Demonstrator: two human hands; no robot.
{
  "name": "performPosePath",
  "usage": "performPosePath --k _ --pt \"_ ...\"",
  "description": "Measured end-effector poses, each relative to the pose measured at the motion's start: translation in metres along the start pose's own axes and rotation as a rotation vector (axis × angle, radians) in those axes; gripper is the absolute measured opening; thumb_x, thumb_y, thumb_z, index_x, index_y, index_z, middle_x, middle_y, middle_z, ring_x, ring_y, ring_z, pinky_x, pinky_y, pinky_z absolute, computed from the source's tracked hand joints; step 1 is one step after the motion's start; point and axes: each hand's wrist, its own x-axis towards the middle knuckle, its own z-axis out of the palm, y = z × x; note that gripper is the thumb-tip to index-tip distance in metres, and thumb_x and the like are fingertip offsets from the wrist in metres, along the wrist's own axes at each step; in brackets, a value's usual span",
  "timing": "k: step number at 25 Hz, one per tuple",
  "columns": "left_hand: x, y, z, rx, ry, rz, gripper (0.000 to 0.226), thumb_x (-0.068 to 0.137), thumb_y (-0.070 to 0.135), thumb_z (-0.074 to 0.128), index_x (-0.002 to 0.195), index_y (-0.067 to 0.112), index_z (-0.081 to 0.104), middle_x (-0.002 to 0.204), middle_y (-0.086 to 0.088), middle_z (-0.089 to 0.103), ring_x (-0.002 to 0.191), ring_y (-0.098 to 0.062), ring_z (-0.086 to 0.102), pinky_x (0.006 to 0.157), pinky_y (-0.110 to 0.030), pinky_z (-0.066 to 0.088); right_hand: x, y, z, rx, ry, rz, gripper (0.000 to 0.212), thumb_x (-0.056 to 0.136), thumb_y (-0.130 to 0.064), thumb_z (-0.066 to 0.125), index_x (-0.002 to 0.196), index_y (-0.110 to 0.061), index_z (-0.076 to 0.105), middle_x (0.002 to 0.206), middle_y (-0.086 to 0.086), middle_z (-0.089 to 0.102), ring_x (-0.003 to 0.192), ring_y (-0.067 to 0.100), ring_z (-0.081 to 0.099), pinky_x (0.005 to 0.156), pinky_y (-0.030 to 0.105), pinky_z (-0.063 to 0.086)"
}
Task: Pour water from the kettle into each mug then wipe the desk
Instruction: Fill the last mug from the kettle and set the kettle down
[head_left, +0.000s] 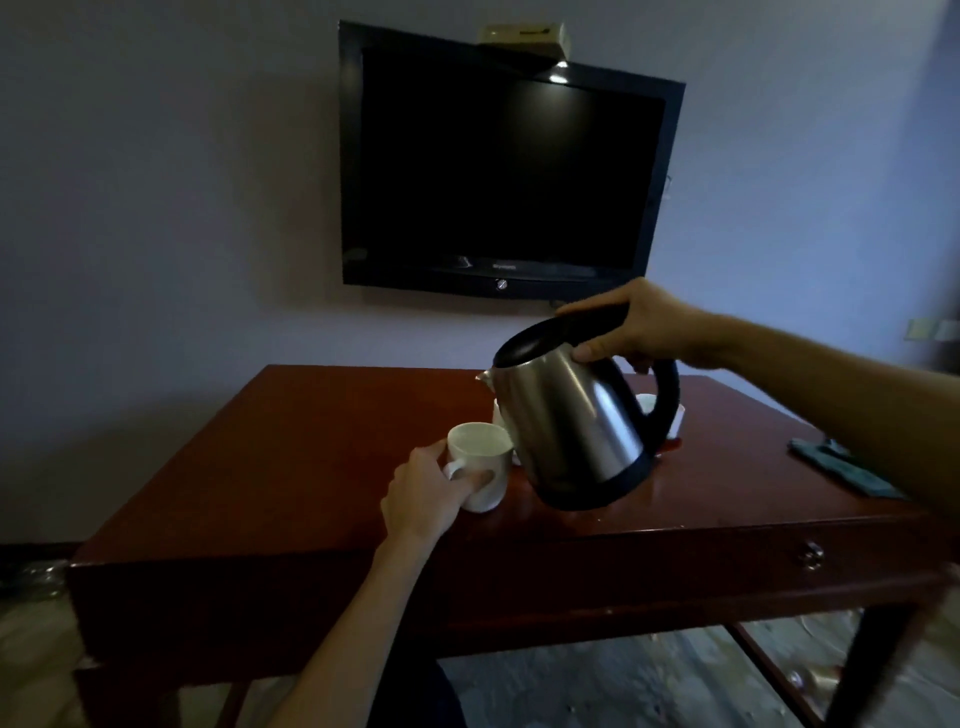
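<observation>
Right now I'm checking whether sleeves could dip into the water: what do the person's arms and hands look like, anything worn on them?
Both forearms are bare as far as the frame shows, with no sleeve in view. The left hand and right hand wear no gloves, and no watch, bracelet or ring is visible in this dim picture.

Right hand (641, 332) grips kettle (571, 415) tilted above desk (311, 467) — left hand (423, 493) holds mug (480, 462).

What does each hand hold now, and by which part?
The right hand grips the steel kettle by its black handle. The left hand holds the white ceramic mug at its handle side.
</observation>
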Motion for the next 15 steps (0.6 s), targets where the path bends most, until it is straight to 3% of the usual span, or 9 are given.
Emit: performPosePath --k 3,7,11,13,15 --pt "-0.007 0.011 0.007 0.042 0.079 -0.016 0.065 0.081 0.053 0.079 0.134 0.019 0.062 0.121 0.002 0.071 0.109 -0.018 0.067 0.087 -0.038 0.054 -0.025 0.025 0.021 0.227 0.222 0.07 0.055 0.076 -0.019 0.086 0.128 -0.024 0.069 0.074 0.006 0.066 0.05 0.014 0.049 0.044 0.026 0.045" --pt "-0.007 0.024 0.014 0.063 0.12 -0.042 0.062 0.077 0.059 0.079 0.118 0.014 0.066 0.109 0.0 0.072 0.093 -0.015 0.065 0.069 -0.031 0.051 -0.049 0.04 0.04 0.399 0.403 0.068 0.059 0.076 -0.014 0.087 0.131 -0.016 0.067 0.062 -0.008 0.065 0.044 0.01 0.045 0.04 0.025 0.041" --pt "-0.005 0.033 0.021 0.079 0.17 -0.085 0.063 0.077 0.061 0.078 0.114 0.013 0.06 0.109 -0.002 0.069 0.099 -0.023 0.066 0.08 -0.04 0.055 -0.076 0.053 0.05 0.548 0.527 0.068 0.054 0.079 -0.008 0.084 0.129 -0.015 0.066 0.047 -0.016 0.056 0.037 0.006 0.04 0.039 0.02 0.037" --pt "-0.002 0.04 0.028 0.103 0.195 -0.117 0.066 0.079 0.054 0.08 0.12 0.01 0.055 0.116 -0.007 0.068 0.106 -0.029 0.066 0.081 -0.04 0.053 -0.092 0.064 0.052 0.578 0.586 0.065 0.051 0.078 -0.006 0.083 0.126 -0.012 0.068 0.053 -0.016 0.06 0.039 0.001 0.047 0.043 0.013 0.04" --pt "0.002 0.045 0.035 0.127 0.233 -0.179 0.066 0.081 0.045 0.082 0.124 0.006 0.051 0.123 -0.013 0.067 0.112 -0.034 0.066 0.084 -0.045 0.053 -0.105 0.074 0.052 0.567 0.625 0.075 0.055 0.076 -0.007 0.085 0.128 -0.011 0.068 0.069 -0.008 0.069 0.041 0.0 0.052 0.043 0.015 0.042"
